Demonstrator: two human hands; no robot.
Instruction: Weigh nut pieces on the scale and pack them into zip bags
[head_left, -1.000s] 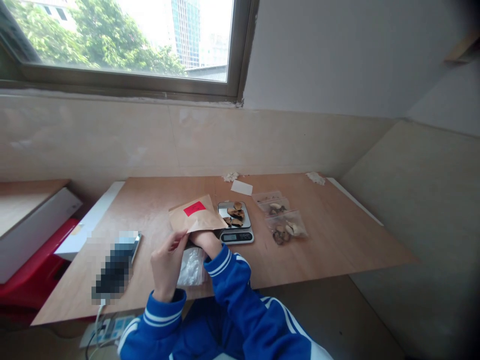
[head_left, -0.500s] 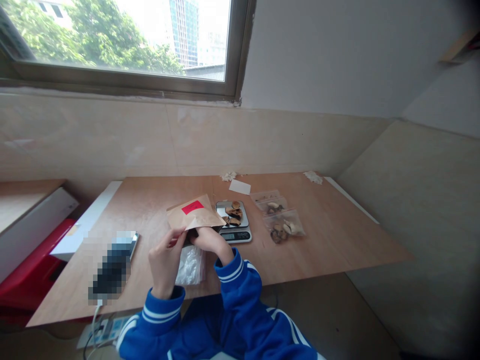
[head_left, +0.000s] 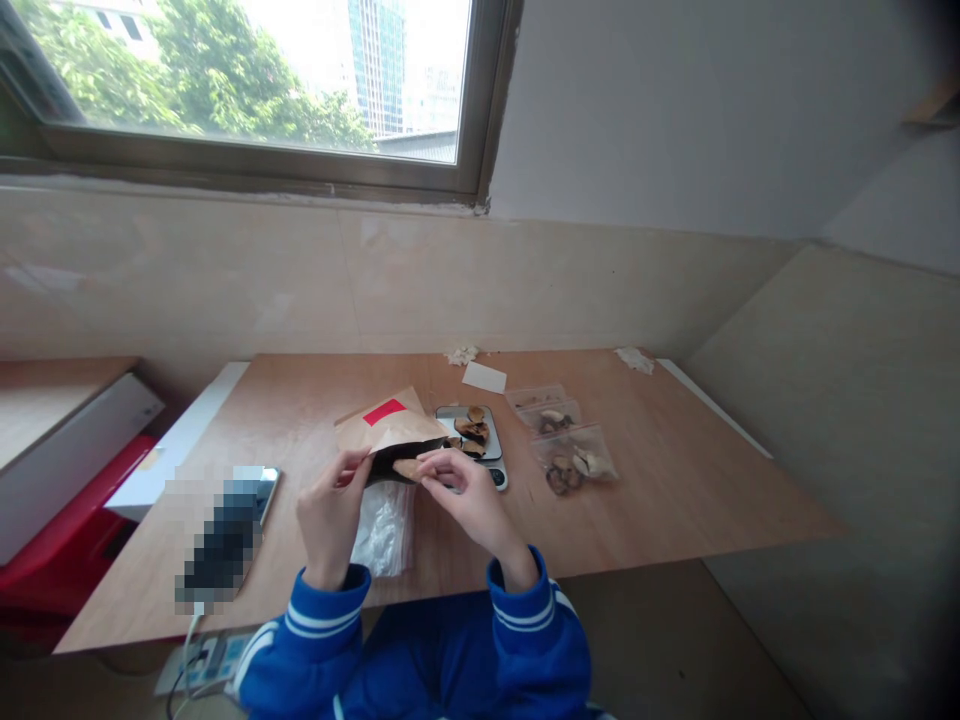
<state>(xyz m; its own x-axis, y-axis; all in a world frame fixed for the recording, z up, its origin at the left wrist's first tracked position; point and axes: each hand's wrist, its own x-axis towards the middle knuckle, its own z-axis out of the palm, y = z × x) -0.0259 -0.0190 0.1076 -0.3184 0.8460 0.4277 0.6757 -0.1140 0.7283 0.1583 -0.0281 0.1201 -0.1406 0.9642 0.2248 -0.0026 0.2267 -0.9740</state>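
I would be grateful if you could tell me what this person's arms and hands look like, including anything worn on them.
Both arms wear the long sleeves of a bright blue track jacket, each with two white stripes around the forearm near the cuff. The left hand and the right hand are bare, with no gloves.

The right hand (head_left: 466, 503) has come out of the kraft paper envelope (head_left: 382, 428) and now pinches a tan dried slice (head_left: 407, 468) between thumb and fingers, just at the envelope's mouth. That mouth now gapes open, showing a dark inside. The hand has also moved over the front of the digital scale (head_left: 448, 412), hiding its display.
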